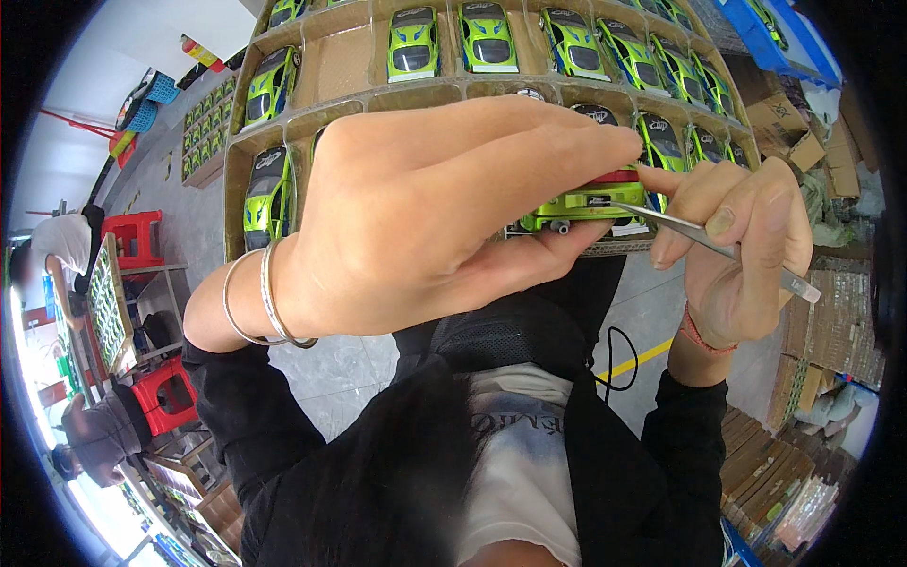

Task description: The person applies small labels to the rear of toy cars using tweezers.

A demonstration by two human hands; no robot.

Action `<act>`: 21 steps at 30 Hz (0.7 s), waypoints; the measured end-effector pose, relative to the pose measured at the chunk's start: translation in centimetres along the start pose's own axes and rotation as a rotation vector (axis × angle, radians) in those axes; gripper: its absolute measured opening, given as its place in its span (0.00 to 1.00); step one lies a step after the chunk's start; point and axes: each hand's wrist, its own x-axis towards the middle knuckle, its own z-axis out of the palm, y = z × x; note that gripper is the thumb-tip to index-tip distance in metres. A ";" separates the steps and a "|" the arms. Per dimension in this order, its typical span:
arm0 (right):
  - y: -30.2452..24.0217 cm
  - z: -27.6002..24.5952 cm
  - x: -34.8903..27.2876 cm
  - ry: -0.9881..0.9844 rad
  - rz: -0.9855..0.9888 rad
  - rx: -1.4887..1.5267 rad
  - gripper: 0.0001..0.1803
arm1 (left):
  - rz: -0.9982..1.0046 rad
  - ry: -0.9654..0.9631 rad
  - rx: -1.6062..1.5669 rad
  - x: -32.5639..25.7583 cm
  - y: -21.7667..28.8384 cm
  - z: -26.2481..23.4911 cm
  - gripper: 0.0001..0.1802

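Observation:
My left hand is closed round a green toy car, thumb below and fingers over the top. The car's end with a small dark plate and a red strip faces my right hand; most of its body is hidden behind my left hand. Between the fingers and thumb of my right hand is a pair of metal tweezers, their tips at the dark plate on the car's end. Just beyond both hands stands a divided cardboard tray holding several like green cars with black tops.
Another box of green cars sits on the floor at the left, near red stools. Two people work at benches on the far left. A blue bin stands at the upper right, with stacked flattened cardboard below it.

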 end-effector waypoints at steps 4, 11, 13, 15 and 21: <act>-0.3 0.2 0.1 0.007 0.014 -0.015 0.19 | 0.003 -0.003 0.003 0.0 0.2 -0.1 0.27; -0.4 0.5 0.0 0.034 0.030 -0.016 0.19 | -0.010 -0.009 0.001 -0.1 0.3 -0.1 0.27; -0.5 0.5 0.0 0.039 0.041 -0.018 0.19 | -0.014 -0.011 0.004 -0.1 0.4 -0.1 0.27; -0.5 0.5 0.0 0.046 0.053 -0.020 0.19 | -0.018 -0.017 0.014 -0.1 0.4 -0.1 0.26; -0.6 0.6 0.1 0.051 0.048 -0.005 0.19 | -0.035 -0.014 0.039 -0.1 0.9 -0.1 0.25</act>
